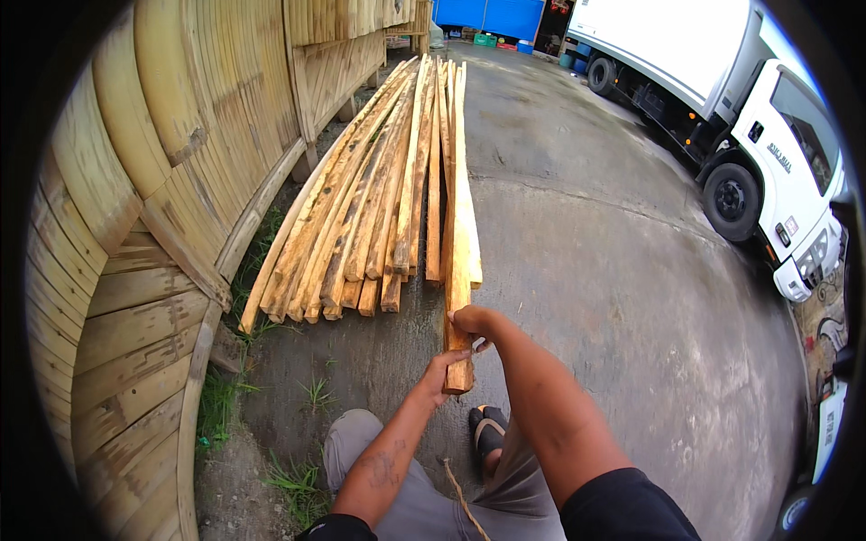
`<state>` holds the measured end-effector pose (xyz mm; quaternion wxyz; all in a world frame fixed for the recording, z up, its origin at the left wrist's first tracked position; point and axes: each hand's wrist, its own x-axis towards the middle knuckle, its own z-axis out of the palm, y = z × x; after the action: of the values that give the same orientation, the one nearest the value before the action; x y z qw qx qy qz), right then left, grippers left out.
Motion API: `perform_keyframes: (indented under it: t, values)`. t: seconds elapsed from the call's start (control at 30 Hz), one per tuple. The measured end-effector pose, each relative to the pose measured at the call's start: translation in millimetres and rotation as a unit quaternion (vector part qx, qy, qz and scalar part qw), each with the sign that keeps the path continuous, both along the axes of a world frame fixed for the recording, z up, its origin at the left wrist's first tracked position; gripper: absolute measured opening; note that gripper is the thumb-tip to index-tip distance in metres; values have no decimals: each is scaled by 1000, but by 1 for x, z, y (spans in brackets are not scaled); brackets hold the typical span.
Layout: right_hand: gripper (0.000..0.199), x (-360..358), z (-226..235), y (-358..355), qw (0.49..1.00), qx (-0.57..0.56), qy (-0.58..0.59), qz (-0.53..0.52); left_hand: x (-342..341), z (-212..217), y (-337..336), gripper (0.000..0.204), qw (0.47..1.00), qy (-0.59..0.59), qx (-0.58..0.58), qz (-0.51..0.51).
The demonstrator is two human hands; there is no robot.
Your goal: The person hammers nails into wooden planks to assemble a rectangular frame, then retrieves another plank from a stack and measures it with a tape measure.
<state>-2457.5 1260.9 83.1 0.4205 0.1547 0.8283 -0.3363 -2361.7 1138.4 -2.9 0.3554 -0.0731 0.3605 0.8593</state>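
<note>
A long wooden beam (458, 290) points away from me, its near end raised in front of my legs. My left hand (437, 372) is closed round its left side close to the near end. A little farther up, my right hand (475, 325) grips the same beam from above and the right, with the fingers curled over the edge. A paler wooden beam (470, 239) lies just right of the held one. Left of it, a pile of rough wooden beams (361, 216) is spread on the ground, with near ends uneven.
A bamboo wall (216, 117) runs along the left, with grass (216, 406) at its foot. Wet concrete ground (613, 343) stretches to the right. A white box truck (767, 171) stands at the far right. Crates (485, 40) and a blue sheet (492, 14) are at the back.
</note>
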Motion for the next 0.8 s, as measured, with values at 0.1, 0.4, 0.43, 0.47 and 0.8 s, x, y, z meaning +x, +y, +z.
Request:
perform_keyframes:
  t: [0.1, 0.4, 0.43, 0.47, 0.8]
  values:
    - [57, 0, 6, -4, 1000, 17, 19, 16, 0, 5, -2, 40, 1000, 10, -3, 5]
    - [55, -16, -13, -1, 993, 39, 48, 103, -1, 18, -3, 49, 999, 28, 0, 20]
    - [56, -18, -18, 1, 992, 37, 54, 108, -1, 19, -3, 49, 999, 34, -5, 24]
    - [56, -22, -22, 2, 991, 38, 51, 119, -1, 19, -4, 50, 999, 30, 5, 20]
    - [62, 0, 32, -10, 986, 62, 138, 69, 2, 37, -4, 50, 995, 27, 85, 40]
